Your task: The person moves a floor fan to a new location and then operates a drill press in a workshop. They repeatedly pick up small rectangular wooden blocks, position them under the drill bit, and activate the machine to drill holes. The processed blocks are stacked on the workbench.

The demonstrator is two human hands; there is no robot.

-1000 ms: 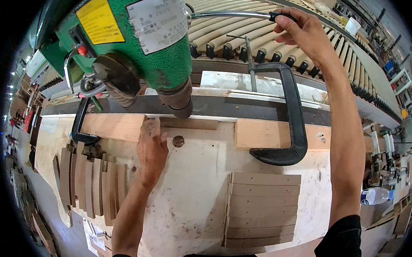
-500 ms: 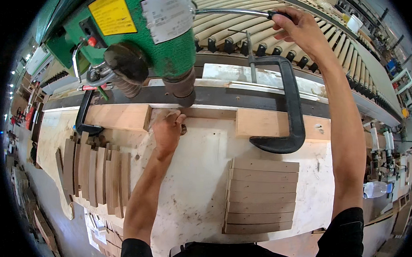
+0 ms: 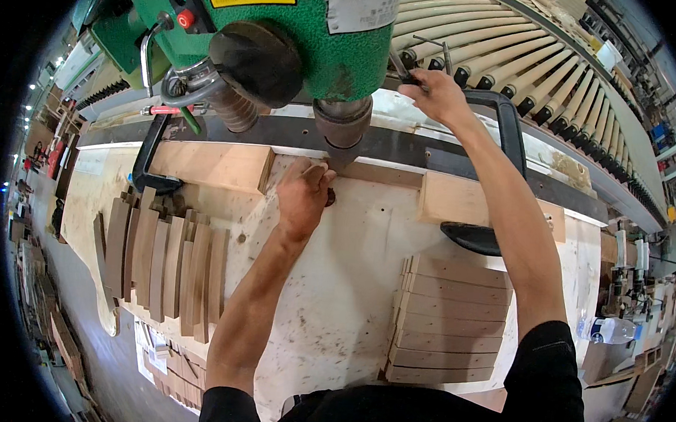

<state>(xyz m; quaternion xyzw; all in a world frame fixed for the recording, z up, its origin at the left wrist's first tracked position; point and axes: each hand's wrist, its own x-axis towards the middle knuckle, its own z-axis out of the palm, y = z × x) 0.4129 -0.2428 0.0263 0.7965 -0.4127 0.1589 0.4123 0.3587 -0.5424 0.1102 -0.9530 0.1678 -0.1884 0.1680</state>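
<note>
A green drill press (image 3: 345, 57) stands at the far side, its chuck (image 3: 343, 124) directly above a brown wooden strip (image 3: 381, 174). That strip lies along the dark fence (image 3: 408, 150), between two pale wood blocks. My left hand (image 3: 302, 198) is closed with curled fingers on the strip's left part, just left of the chuck; a small dark round thing beside the fingers is unclear. My right hand (image 3: 439, 98) grips the black end of the drill press lever (image 3: 398, 66). The chuck's lower tip blurs into shadow, so contact with the strip cannot be seen.
Curved wooden strips stand on edge in a row (image 3: 166, 264) at the left. A neat stack of strips (image 3: 450, 321) lies at the right. Black clamps (image 3: 153, 154) hold the left block (image 3: 212, 166) and right block (image 3: 455, 199). A roller conveyor (image 3: 511, 52) runs behind.
My right hand has pulled the lever down and inward, from stretched out to the right to close beside the drill press. My left hand stays at the strip. The whole view has shifted.
</note>
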